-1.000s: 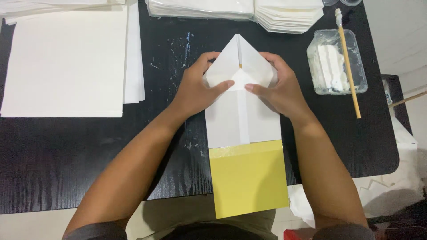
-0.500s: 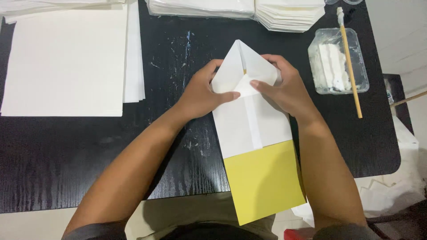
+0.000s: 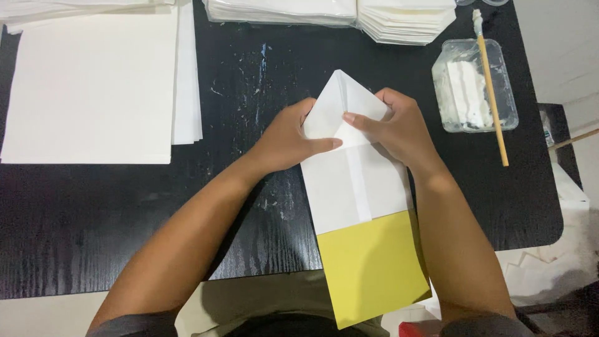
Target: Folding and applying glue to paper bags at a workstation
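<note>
A long folded white paper piece [image 3: 357, 184] lies on the black table [image 3: 112, 218], its far end folded to a point. Beneath it a yellow sheet [image 3: 373, 268] sticks out over the near table edge. My left hand [image 3: 288, 138] grips the left side of the pointed end, thumb pressed across the fold. On the right side of the point, my right hand [image 3: 399, 128] pinches the flap with its fingers on top.
A stack of white sheets [image 3: 93, 87] lies at the left. Piles of folded white paper [image 3: 331, 12] line the far edge. A clear plastic tub of white paste [image 3: 474, 87] with a wooden stick [image 3: 491, 87] across it stands at the right.
The paper piece with the yellow sheet has turned, its near end swinging to the right and its point to the left. Both hands stayed on the pointed end.
</note>
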